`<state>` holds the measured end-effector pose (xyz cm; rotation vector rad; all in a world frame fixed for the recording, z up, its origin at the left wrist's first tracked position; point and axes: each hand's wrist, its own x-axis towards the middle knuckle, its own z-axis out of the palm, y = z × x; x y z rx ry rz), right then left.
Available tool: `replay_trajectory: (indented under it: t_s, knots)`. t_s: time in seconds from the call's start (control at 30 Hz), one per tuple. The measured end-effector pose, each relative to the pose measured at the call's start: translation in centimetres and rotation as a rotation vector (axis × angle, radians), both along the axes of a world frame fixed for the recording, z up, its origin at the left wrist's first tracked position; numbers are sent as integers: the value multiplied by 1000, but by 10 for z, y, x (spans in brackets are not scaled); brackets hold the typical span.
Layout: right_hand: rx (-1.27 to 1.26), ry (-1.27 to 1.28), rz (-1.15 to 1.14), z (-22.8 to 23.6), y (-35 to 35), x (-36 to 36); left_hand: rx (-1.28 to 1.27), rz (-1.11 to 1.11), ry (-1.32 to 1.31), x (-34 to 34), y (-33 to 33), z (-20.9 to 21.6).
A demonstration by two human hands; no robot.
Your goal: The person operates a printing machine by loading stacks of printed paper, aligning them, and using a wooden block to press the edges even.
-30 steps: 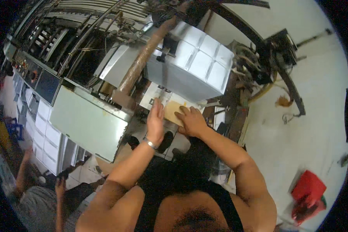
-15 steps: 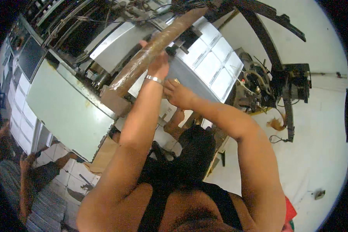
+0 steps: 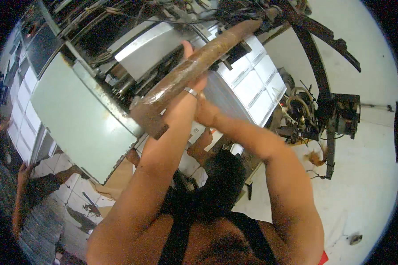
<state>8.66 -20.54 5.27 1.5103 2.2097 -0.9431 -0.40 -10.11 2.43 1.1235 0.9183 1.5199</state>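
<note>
My left hand (image 3: pixel 199 82), with a metal band at its wrist, reaches under a brown bar (image 3: pixel 199 57) wrapped in clear tape. A fingertip or thumb shows past the bar's far side; the other fingers are hidden, so their grip does not show. My right hand (image 3: pixel 205 111) is tucked against the left wrist, its fingers hidden behind it. Just beyond both hands lies a thick stack of white printed sheets (image 3: pixel 245 81), marked off in panels. A grey metal plate (image 3: pixel 148 48) of the machine slopes behind the bar.
A pale green machine cover (image 3: pixel 82 119) stands at left, with a metal rail along its edge. On the right, a dark metal arm (image 3: pixel 311 57) and a cluster of hoses (image 3: pixel 300 106) border the stack. Another person's arm (image 3: pixel 20 198) is beside more white sheets (image 3: pixel 24 115) at far left.
The view has shifted slightly, so the bar and stack sit lower and farther right. My right hand has slid in behind my left wrist, and its fingers no longer show.
</note>
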Motion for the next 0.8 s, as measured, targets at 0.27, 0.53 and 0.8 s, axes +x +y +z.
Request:
replay_trajectory:
  t_s: [0.27, 0.53, 0.8]
  knots:
    - [283, -39, 350, 36, -164, -32, -104, -367, -244, -17, -132, 71]
    - [108, -34, -70, 121, -239, -56, -8, -972, 273, -178, -322, 56]
    - [-132, 712, -366, 216, -219, -119, -462, -743, 582, -351, -378, 70]
